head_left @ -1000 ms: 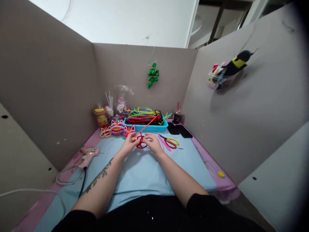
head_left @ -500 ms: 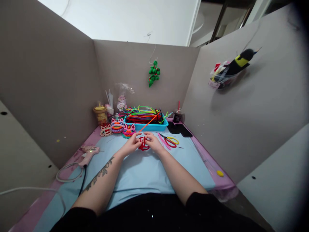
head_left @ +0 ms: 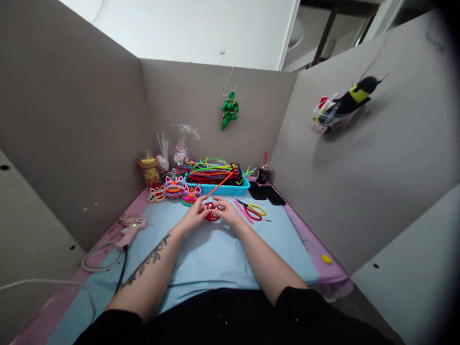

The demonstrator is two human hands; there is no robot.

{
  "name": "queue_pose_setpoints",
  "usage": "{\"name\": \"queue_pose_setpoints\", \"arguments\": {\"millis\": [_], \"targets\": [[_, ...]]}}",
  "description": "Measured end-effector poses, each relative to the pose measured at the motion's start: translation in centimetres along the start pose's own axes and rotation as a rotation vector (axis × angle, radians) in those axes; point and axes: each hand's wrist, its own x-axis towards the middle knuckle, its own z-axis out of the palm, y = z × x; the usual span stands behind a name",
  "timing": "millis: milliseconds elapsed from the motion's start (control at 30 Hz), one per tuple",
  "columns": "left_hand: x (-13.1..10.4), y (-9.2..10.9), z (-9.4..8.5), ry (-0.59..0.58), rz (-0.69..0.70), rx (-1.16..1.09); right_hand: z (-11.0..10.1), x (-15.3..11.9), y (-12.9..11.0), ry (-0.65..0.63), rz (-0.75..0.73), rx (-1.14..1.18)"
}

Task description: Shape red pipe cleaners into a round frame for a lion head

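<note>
Between my hands is a red bent pipe-cleaner shape [head_left: 212, 217] with open loops, just above the blue table cover. My left hand [head_left: 195, 214] pinches its left side. My right hand [head_left: 227, 212] has its fingers closed on the right side; the fingertips partly hide the piece. An orange pipe cleaner [head_left: 220, 185] slants up from beside my left fingertips toward the tray; whether that hand grips it too is unclear. Right of my right hand lie pink strips [head_left: 243, 211] and tools with red and yellow handles [head_left: 256, 209].
A blue tray [head_left: 235, 189] of colourful pipe cleaners stands behind my hands. Several fuzzy animal-face pieces [head_left: 174, 187] sit at back left, near a lidded cup [head_left: 149, 168]. A pink glue gun [head_left: 132, 232] with its cable lies left. Dark flat objects [head_left: 266, 192] lie back right.
The red shape has turned slightly and shifted a little to the left between my fingers. Both hands keep nearly the same place.
</note>
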Motion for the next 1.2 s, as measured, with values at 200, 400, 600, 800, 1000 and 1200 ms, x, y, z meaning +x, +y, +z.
{"name": "queue_pose_setpoints", "arguments": {"millis": [200, 400, 600, 800, 1000, 1200], "targets": [[-0.3, 0.4, 0.0, -0.036, 0.028, 0.045, 0.2, 0.0, 0.3, -0.003, -0.028, -0.067], [-0.2, -0.6, 0.2, -0.006, 0.059, 0.093, 0.2, 0.0, 0.3, -0.058, -0.03, -0.108], [0.4, -0.8, 0.1, 0.251, 0.04, 0.04, 0.6, 0.3, 0.4, 0.034, -0.001, -0.019], [0.8, -1.0, 0.0, 0.326, -0.046, -0.099, 0.3, 0.8, 0.1, 0.169, -0.025, 0.214], [0.5, -0.5, 1.1, 0.231, -0.071, -0.369, 0.8, 0.6, -0.1, 0.107, -0.002, 0.344], [0.2, 0.4, 1.8, 0.206, -0.082, -0.475, 1.1, 0.3, -0.2, 0.17, -0.028, 0.265]]}}
